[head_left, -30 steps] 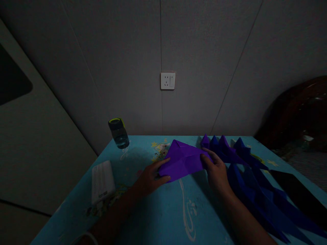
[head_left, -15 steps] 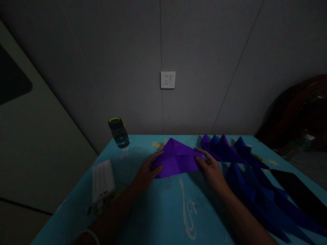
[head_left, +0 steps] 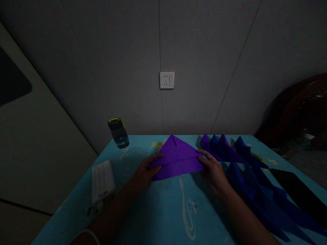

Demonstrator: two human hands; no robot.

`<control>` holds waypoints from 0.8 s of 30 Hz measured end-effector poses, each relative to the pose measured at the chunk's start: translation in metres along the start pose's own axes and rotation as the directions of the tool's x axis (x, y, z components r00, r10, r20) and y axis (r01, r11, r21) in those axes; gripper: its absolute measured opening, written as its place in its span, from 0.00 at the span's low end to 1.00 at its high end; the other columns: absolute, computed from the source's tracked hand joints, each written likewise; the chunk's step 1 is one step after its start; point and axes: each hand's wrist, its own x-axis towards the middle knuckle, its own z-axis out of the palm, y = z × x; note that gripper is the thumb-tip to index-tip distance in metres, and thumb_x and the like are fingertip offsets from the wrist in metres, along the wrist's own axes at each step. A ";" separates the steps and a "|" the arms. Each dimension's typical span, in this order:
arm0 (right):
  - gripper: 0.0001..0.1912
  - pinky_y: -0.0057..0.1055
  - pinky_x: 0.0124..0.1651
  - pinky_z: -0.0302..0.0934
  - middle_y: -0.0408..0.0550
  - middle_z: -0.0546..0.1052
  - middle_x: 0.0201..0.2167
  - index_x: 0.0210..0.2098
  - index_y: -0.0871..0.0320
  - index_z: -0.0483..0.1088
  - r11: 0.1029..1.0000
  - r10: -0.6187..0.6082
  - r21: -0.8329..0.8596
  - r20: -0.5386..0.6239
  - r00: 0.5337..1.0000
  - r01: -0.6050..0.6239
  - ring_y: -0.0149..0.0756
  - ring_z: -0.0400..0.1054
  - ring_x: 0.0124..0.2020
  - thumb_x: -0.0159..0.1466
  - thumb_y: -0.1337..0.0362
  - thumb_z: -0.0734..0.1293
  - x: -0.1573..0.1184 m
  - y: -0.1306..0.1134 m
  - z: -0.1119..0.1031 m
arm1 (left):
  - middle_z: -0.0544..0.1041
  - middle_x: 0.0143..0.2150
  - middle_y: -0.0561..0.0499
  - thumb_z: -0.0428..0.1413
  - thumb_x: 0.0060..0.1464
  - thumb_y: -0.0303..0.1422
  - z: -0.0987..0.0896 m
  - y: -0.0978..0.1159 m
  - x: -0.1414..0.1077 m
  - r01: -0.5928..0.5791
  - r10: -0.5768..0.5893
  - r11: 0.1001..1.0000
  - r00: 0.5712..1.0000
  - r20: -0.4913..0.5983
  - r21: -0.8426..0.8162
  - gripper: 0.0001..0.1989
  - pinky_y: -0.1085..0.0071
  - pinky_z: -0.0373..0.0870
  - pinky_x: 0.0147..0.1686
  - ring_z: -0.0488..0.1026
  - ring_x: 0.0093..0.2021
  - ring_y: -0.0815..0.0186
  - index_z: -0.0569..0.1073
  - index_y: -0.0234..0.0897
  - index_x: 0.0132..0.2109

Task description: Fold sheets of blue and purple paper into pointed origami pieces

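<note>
A folded sheet of purple paper (head_left: 178, 160), peaked at the top with a straight band along its lower edge, is held up over the table between both hands. My left hand (head_left: 146, 170) pinches its left corner, thumb on the front face and fingers at the edge. At the right corner, my right hand (head_left: 211, 168) grips the paper the same way. The fingertips behind the sheet are hidden. Just right of my right hand stand folded blue paper boats (head_left: 255, 190), and behind them a row of purple and blue paper boats (head_left: 224, 149).
A clear water bottle (head_left: 119, 133) with a dark lid stands at the table's back left. Nearer on the left lies a white power bank (head_left: 103, 180). A flat black object (head_left: 298, 190) rests at the right. The blue patterned table (head_left: 166, 217) meets a grey wall with a socket (head_left: 167, 80).
The purple paper has been pulled tauter and tilted a little, its peak now slightly higher. Both hands keep hold of its corners, and my left hand has shifted slightly left and down.
</note>
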 end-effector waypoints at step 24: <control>0.10 0.35 0.39 0.73 0.51 0.81 0.30 0.31 0.58 0.79 1.000 0.001 0.021 0.177 0.984 -0.005 0.40 0.76 0.31 0.48 0.66 0.69 0.002 -0.007 -0.005 | 0.79 0.26 0.48 0.60 0.47 0.33 -0.012 0.015 0.007 -0.137 0.144 0.968 0.989 -0.022 0.210 0.15 0.73 0.65 0.20 0.70 0.20 0.69 0.81 0.32 0.43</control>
